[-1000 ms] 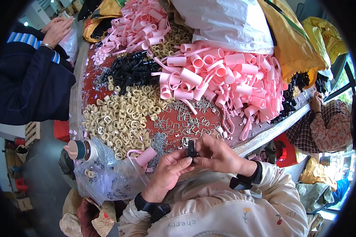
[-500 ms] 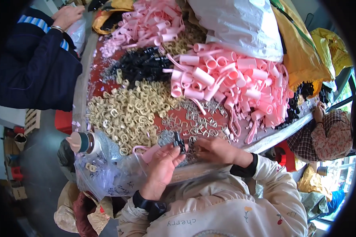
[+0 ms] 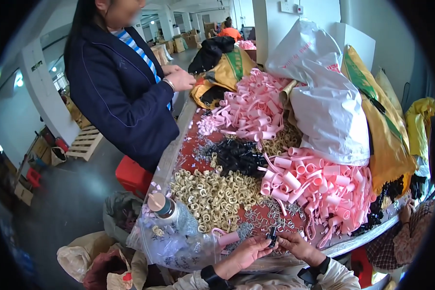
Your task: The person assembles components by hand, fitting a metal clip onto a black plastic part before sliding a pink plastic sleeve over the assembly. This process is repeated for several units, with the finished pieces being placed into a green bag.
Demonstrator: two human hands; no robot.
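My left hand (image 3: 249, 252) pinches a small black plastic part (image 3: 273, 236) upright between thumb and fingertips, near the table's front edge. Close against the part's right side is my right hand (image 3: 298, 246), its fingers pressed together; what they pinch is too small to make out. Just beyond both hands lie scattered bent metal wire hooks (image 3: 263, 220). Left of them spreads a pile of cream plastic buckles (image 3: 210, 195). A single pink tube with a strap (image 3: 228, 238) rests beside my left hand.
Pink tubular pieces (image 3: 331, 193) and black parts (image 3: 239, 157) are heaped farther back. A lidded bottle (image 3: 162, 205) and clear plastic bag (image 3: 183, 249) sit at left. White (image 3: 331, 121) and yellow sacks (image 3: 379, 130) stand behind. A co-worker in a dark jacket (image 3: 116, 96) stands far left.
My view has tilted up, showing more of the room and the co-worker. The right hand has come up to the black part, which stays in my left hand.
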